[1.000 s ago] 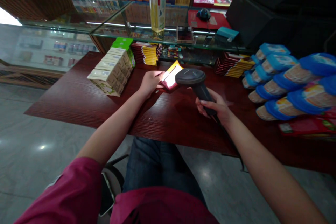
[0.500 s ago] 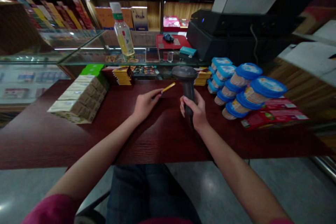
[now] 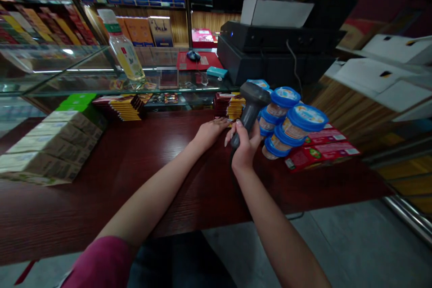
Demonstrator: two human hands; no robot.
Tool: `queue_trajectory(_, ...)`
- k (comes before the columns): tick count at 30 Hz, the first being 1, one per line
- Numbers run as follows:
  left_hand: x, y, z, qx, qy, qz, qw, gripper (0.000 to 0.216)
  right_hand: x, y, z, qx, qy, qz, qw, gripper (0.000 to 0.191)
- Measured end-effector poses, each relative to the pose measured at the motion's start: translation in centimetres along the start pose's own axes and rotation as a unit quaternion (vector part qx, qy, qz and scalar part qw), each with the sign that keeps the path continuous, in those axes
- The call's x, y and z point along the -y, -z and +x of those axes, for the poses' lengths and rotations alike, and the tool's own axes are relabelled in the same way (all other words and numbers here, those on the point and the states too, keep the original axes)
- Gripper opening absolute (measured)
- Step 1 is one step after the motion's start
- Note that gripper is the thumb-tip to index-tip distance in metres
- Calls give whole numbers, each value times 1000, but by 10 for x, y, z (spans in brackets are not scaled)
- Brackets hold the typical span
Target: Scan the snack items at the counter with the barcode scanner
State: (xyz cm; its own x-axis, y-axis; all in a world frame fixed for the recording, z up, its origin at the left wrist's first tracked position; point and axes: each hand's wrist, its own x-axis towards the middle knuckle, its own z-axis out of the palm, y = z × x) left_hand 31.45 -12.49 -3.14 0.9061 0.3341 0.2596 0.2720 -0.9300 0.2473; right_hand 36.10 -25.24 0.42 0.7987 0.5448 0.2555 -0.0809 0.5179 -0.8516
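Note:
My right hand [image 3: 245, 144] is closed around the handle of a dark barcode scanner [image 3: 251, 103], whose head points away from me. My left hand [image 3: 209, 131] reaches forward with its fingertips at the foot of a stack of red and yellow flat packs [image 3: 228, 105] on the dark red table [image 3: 141, 175]. Whether the thin pack is still in its fingers I cannot make out. A pile of blue-lidded cups [image 3: 290, 119] lies right beside the scanner.
Pale boxes [image 3: 50, 144] with green ones behind stand at the left. A second stack of red-yellow packs [image 3: 123, 107] sits at the back. A bottle [image 3: 123, 49] stands on the glass counter [image 3: 101, 83]. A black register [image 3: 276, 51] and red flat packets [image 3: 320, 148] are at the right.
My view swung right. My left hand carried the thin yellow-edged pack from under the scanner over to the right-hand stack. The scanner moved right, next to the cups.

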Motion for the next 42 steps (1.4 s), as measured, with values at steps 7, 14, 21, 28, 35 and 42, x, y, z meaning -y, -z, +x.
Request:
queue_trajectory(7,15,-5,-15,-69,-27,-70,995,48,-4,1,-4,91,-11,-35,995,36)
queue_trajectory(14,88,53,-114,-217,70,52,972,55,-12,-2,-16,259,-175,3,950,38)
queue_trajectory(21,180,105,-188,-322,252,128,904,73,-18,-3,-33,373,-260,-24,890,33)
queue_trajectory(28,196,103,-184,-341,332,75,876,57,-24,0,-35,370,-279,-65,883,32)
queue_trajectory(35,173,114,-189,-352,301,63,884,35,-22,0,-32,362,-261,-82,891,30)
queue_trajectory(42,122,82,-160,-417,263,-190,849,26,-11,-2,-37,371,-207,-91,901,32)
